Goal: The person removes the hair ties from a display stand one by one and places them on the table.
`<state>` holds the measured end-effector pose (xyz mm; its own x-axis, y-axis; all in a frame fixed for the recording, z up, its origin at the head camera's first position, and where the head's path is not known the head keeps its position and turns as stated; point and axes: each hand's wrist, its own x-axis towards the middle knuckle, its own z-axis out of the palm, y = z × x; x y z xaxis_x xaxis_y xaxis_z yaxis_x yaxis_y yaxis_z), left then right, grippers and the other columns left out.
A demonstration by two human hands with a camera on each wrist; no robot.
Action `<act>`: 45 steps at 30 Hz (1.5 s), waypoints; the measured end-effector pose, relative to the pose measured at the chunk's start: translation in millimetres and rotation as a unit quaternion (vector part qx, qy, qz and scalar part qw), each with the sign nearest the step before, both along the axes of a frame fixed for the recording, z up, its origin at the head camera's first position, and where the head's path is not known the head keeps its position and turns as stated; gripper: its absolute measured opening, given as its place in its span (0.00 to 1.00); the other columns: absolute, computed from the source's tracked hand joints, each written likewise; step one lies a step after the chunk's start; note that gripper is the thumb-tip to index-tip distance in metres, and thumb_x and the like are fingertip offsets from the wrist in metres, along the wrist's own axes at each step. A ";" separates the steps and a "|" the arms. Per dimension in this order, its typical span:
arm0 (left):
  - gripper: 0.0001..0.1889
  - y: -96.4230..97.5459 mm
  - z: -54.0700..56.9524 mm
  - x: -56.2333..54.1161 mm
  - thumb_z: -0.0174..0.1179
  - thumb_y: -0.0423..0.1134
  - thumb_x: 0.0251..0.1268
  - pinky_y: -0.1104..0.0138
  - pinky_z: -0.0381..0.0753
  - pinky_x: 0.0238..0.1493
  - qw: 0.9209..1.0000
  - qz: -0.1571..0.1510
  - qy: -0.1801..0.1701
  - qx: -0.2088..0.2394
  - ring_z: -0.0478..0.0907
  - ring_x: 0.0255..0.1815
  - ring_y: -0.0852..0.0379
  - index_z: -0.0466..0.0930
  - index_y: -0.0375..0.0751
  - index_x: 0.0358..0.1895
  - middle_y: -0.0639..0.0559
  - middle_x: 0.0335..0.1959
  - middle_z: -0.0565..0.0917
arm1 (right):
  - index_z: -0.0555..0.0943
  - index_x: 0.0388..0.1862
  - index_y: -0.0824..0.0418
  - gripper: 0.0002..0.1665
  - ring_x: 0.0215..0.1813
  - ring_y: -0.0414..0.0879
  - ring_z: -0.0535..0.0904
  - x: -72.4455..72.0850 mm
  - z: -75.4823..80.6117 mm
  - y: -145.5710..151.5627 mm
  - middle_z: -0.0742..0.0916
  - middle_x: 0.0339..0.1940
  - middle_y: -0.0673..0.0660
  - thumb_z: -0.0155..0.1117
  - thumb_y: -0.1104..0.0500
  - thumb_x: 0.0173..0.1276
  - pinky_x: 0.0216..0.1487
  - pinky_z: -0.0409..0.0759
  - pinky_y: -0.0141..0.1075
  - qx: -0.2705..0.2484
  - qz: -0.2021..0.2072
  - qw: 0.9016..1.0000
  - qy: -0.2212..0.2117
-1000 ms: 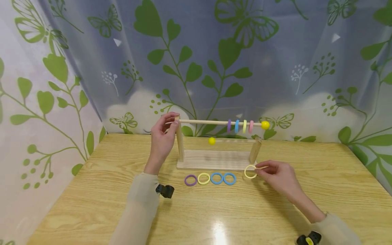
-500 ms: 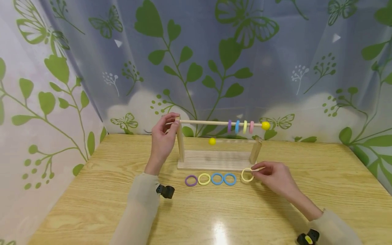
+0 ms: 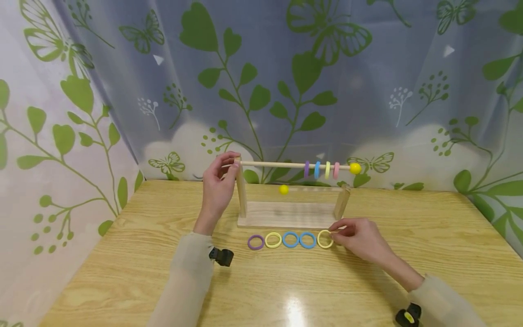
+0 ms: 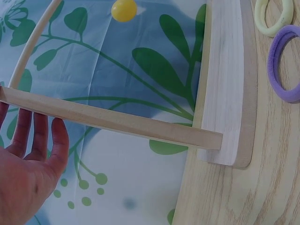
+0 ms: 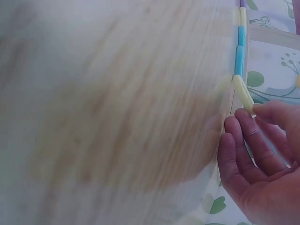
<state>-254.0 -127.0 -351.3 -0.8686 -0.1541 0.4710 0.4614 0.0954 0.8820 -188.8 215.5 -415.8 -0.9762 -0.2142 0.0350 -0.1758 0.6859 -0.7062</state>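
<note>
My left hand (image 3: 218, 186) grips the top of the left post of a wooden ring stand (image 3: 242, 190), thumb in front; the left wrist view shows its fingers at the post (image 4: 112, 117). My right hand (image 3: 361, 238) pinches a pale yellow ring (image 5: 243, 93) between thumb and fingers. That ring tilts, its far edge down by the row and its near edge raised. It sits at the right end of a row: a purple ring (image 3: 256, 249), a yellow ring (image 3: 273, 247) and two blue rings (image 3: 291, 247) lie flat before the stand's base.
The stand's upper rod (image 3: 273, 164) carries purple, blue, yellow and pink rings (image 3: 336, 170) near a yellow end ball (image 3: 355, 168). A lower rod from the right post (image 3: 342, 203) ends in another yellow ball (image 3: 283, 190). Behind the wooden table (image 3: 163, 272) hangs a leaf-patterned curtain (image 3: 261, 68).
My right hand has moved left and slightly down, bringing the pale yellow ring to the row's right end beside the blue ring. My left hand stays on the post.
</note>
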 end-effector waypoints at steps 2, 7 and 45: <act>0.12 0.0 -0.4 -0.1 0.56 0.30 0.74 0.73 0.83 0.42 1.000 0.001 0.000 -0.001 0.81 0.42 0.60 0.82 0.36 0.56 0.42 0.47 0.82 | 0.89 0.44 0.58 0.09 0.29 0.40 0.84 -0.4 0.0 -1.0 0.93 0.35 0.56 0.71 0.56 0.68 0.26 0.77 0.32 0.004 0.001 1.000 -0.005; 0.12 -0.2 -0.7 -0.1 0.56 0.31 0.74 0.73 0.83 0.43 1.000 0.003 -0.001 -0.001 0.82 0.43 0.60 0.82 0.36 0.55 0.43 0.47 0.83 | 0.89 0.44 0.58 0.10 0.31 0.40 0.85 -0.7 1.4 -3.1 0.93 0.36 0.56 0.71 0.55 0.68 0.28 0.78 0.33 0.011 0.006 1.000 -0.007; 0.12 -0.4 -1.9 -0.6 0.56 0.32 0.75 0.73 0.82 0.42 1.000 -0.001 0.001 -0.008 0.82 0.43 0.60 0.82 0.38 0.56 0.45 0.47 0.82 | 0.89 0.42 0.59 0.08 0.35 0.39 0.85 1.2 -0.9 -6.2 0.92 0.35 0.51 0.71 0.58 0.67 0.33 0.80 0.29 -0.001 0.032 0.999 0.035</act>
